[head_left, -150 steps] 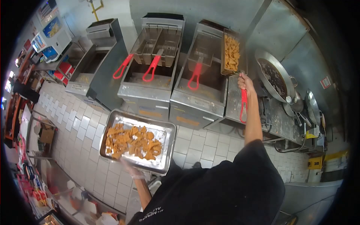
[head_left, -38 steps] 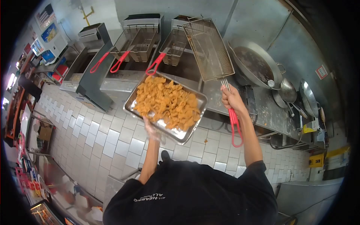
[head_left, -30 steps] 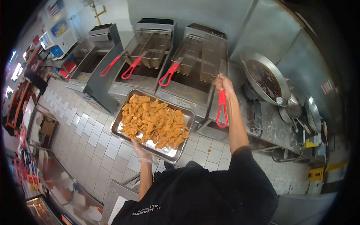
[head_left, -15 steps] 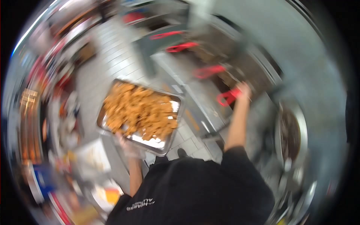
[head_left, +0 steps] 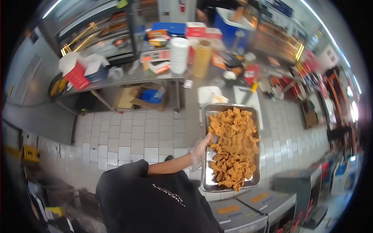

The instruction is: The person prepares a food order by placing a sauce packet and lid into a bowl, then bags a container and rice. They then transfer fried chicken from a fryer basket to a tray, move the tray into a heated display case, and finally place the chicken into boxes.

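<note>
My left hand [head_left: 200, 150], in a clear plastic glove, grips the near side rim of a metal tray [head_left: 208, 185]. The tray is heaped with golden-brown fried chicken pieces [head_left: 233, 145], with bare metal showing along its edges. It is held above the tiled floor, close to a counter end with a white board and a yellow-handled knife [head_left: 252, 90]. The fingers under the tray are hidden. My right hand is out of view.
A steel counter [head_left: 151, 76] ahead carries white stacked containers [head_left: 179, 56], a roll of film [head_left: 202, 58] and red boxes [head_left: 74, 73]. Grey fryer cabinets [head_left: 237, 213] with red handles stand at the bottom right. Someone's arm shows behind the blue bin [head_left: 227, 33].
The view has swung from the fryers toward the counter. My left hand still carries the tray of chicken. My right hand, earlier at a red fryer-basket handle, has left the view.
</note>
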Action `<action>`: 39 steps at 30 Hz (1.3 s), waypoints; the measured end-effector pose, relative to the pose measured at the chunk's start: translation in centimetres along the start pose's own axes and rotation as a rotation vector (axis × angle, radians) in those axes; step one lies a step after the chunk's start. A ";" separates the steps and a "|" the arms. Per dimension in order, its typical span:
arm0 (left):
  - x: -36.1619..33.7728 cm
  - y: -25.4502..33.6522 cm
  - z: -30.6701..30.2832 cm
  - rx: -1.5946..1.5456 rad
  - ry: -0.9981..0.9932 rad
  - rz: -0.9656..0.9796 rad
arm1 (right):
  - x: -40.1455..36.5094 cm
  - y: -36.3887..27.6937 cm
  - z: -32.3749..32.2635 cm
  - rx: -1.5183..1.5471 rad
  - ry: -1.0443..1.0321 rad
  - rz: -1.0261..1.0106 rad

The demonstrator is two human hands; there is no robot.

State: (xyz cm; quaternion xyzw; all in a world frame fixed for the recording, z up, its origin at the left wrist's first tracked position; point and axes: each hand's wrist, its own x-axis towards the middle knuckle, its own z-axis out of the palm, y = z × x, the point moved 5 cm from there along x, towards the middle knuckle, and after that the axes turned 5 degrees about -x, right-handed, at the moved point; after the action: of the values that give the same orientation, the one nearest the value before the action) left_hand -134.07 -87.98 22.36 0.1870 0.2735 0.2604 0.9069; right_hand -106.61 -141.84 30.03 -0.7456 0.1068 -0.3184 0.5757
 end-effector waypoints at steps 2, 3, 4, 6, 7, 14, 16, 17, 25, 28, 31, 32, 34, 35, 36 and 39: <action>0.5 -7.7 4.4 0.134 0.083 0.136 | 2.5 10.1 9.5 0.134 -0.407 0.290; 0.2 -8.3 4.8 0.138 0.123 0.166 | 0.5 10.2 13.8 0.181 -0.606 0.360; 1.8 -10.1 3.0 0.126 0.126 0.180 | -2.9 12.1 19.5 0.218 -0.872 0.393; 0.5 -10.5 4.7 0.173 0.197 0.254 | -9.4 9.2 24.3 0.284 -1.338 0.332; -0.6 -10.7 5.8 0.207 0.253 0.310 | -11.2 8.4 25.4 0.339 -1.505 0.412; -3.6 -13.4 12.2 0.203 0.323 0.650 | -12.1 3.9 27.6 0.932 -1.880 0.952; -5.6 -12.7 13.7 0.208 0.376 0.762 | -13.1 1.5 29.3 1.023 -1.964 0.904; -6.4 -13.0 15.1 0.201 0.372 0.788 | -12.2 0.7 29.3 0.989 -1.937 0.810; -7.5 -16.2 18.4 0.337 0.347 0.921 | -9.5 2.3 30.6 1.106 -2.065 0.714; -7.3 -16.9 18.0 0.435 0.224 0.976 | -8.0 3.4 29.5 1.030 -2.040 0.687; -7.4 -17.7 18.4 0.396 0.223 0.966 | -6.6 2.7 28.4 1.106 -2.073 0.553; -7.6 -17.8 18.5 0.441 0.251 0.971 | -6.3 2.7 28.0 1.059 -2.045 0.586; -7.9 -17.7 18.4 0.472 0.287 0.978 | -6.4 3.2 28.1 1.107 -1.999 0.654; -7.7 -17.9 18.4 0.431 0.297 0.963 | -6.4 3.6 28.1 1.159 -1.947 0.719; -7.9 -16.5 18.9 0.387 0.312 0.959 | -7.2 3.1 28.9 1.122 -1.933 0.743; -8.4 -16.8 19.3 0.346 0.374 0.960 | -6.4 3.4 28.9 1.123 -1.868 0.678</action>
State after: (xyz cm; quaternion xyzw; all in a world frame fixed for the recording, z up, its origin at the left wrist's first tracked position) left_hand -122.36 -109.95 32.69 0.3878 0.3529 0.6254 0.5778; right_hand -93.56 -116.69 20.69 -0.2611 -0.3250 0.5297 0.7386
